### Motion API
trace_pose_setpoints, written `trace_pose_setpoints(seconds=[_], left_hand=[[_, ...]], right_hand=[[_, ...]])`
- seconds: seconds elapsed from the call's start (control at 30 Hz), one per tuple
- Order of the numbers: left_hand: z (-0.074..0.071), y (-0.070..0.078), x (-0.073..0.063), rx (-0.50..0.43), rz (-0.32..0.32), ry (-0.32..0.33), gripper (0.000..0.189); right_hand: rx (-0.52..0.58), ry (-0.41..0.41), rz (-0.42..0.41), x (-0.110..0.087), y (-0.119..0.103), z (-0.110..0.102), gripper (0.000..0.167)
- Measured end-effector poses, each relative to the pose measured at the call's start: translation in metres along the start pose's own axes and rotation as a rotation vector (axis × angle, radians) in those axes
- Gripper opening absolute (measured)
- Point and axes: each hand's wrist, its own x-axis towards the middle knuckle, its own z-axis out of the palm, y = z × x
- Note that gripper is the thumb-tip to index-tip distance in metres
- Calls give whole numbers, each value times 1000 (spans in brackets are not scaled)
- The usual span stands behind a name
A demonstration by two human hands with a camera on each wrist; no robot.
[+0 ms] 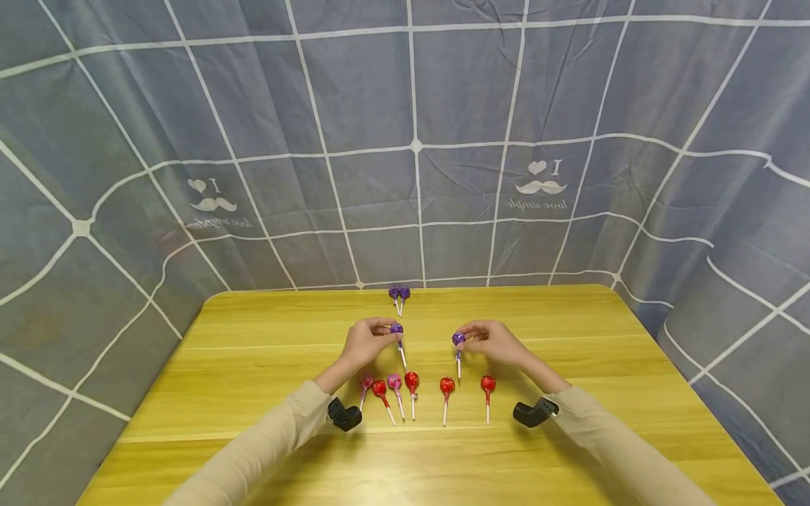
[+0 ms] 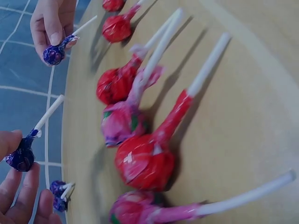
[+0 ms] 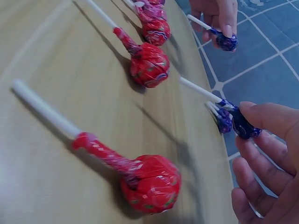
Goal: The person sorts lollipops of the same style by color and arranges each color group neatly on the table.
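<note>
My left hand [image 1: 367,343] pinches a purple-wrapped lollipop [image 2: 21,157] by its head, the white stick slanting down toward the table. Another purple lollipop [image 3: 243,123] is pinched between thumb and fingertips of my right hand [image 1: 496,342]. Both are held above the table, apart from each other. Nearer to me lies a row of lollipops: at its left a pink one [image 1: 367,381], a red one [image 1: 379,388], a second pink one [image 1: 395,381] and a red one [image 1: 412,381]. Two more red lollipops, one left [image 1: 447,386] and one right [image 1: 488,384], are spaced out by the right hand.
Two purple lollipops [image 1: 399,292] lie side by side at the far edge of the yellow wooden table [image 1: 253,393]. Behind and beside the table hangs a grey curtain [image 1: 373,190] with white grid lines. Each wrist carries a black device [image 1: 344,414].
</note>
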Motion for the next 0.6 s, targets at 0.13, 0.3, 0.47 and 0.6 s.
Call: trace_pose_setpoints(seconds=[0.13, 0.3, 0.47, 0.6], left_hand=[[-2, 3, 9, -22, -56, 22, 34], [1, 3, 20, -42, -91, 32, 33], [10, 0, 31, -39, -78, 43, 32], [17, -1, 39, -55, -79, 39, 33]], right_hand=[[2, 15, 4, 10, -3, 0, 34], [-3, 28, 3, 25, -1, 1, 32], [24, 36, -9, 36, -2, 3, 34], [32, 49, 0, 45, 0, 4, 35]])
